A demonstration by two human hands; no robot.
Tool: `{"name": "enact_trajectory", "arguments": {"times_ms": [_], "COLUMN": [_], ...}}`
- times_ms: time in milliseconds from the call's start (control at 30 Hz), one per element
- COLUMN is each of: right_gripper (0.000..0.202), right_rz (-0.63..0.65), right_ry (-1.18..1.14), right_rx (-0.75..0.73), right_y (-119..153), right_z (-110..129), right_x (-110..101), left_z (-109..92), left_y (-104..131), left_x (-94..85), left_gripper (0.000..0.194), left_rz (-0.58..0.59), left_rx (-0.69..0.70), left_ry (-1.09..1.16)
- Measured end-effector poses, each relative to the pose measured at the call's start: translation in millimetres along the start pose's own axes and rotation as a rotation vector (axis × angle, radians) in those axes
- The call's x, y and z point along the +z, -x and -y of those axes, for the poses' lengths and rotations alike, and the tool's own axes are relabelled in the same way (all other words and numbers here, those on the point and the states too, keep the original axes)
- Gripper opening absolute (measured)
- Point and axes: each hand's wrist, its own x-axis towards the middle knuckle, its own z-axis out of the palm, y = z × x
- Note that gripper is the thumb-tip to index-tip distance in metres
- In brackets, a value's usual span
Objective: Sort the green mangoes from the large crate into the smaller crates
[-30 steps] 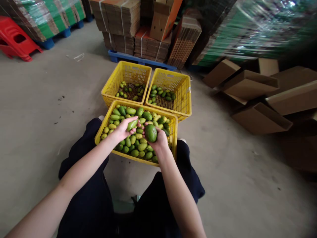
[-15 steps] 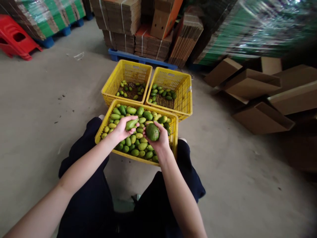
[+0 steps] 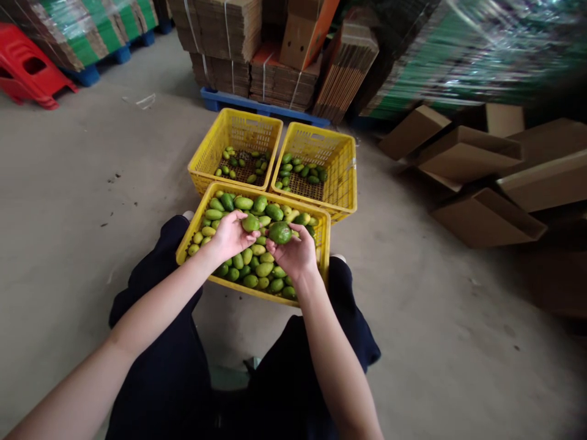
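Grey concrete floor [image 3: 413, 318] spreads around me in the head view, with flattened cardboard [image 3: 217, 30] stacked on a blue pallet [image 3: 270, 112] ahead, a red stool [image 3: 30, 70] far off to the left and open cardboard boxes [image 3: 488, 217] lying tilted on the right. Between my knees sits the front crate [image 3: 325, 244], yellow and covered with green and yellowish fruit [image 3: 264, 269]. Above it, my left hand [image 3: 230, 236] is partly closed, its fingers around a smaller green fruit [image 3: 250, 223]. My right hand [image 3: 296, 252] is half open and palm up, cupping a larger dark green fruit [image 3: 280, 233] between thumb and fingers, just beside the other. Beyond the front crate, two more yellow crates stand side by side: the back left crate [image 3: 205, 146] holds scattered small fruit, the back right crate [image 3: 342, 177] a cluster of darker green ones.
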Motion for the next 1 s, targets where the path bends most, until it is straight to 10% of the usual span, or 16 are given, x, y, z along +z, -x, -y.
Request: {"name": "enact_trajectory", "arguments": {"times_ms": [233,433,567,700,1000], "right_gripper": [0.017,0.038,0.045,0.028,0.030], "right_rz": [-0.011,-0.107,-0.213,-0.316,-0.164], "right_ry": [0.114,0.378,0.820,1.110,1.212], "right_rx": [-0.019,-0.405,-0.891,-1.161,-1.241], "right_y": [2.2,-3.7,-3.7,0.6,3.1], "right_z": [4.2,-3.0,-10.7,-11.9,-12.4], "right_x": [1.5,-2.0,-5.7,-7.3,-3.1], "left_z": [-0.6,-2.8,0.1,4.7,5.6], "left_y": [-8.4,-17.1,-15.1,-11.3,-8.2], "left_x": [-8.5,-29.1,-30.0,-24.3,-20.2], "left_gripper": [0.018,0.035,0.030,0.030,0.028], "left_rz": [0.026,-0.070,0.021,0.094,0.172], "left_rx": [0.171,1.105,1.398,1.492,1.371], "left_ry": [-0.347,-1.226,-1.404,-1.400,-1.313]}}
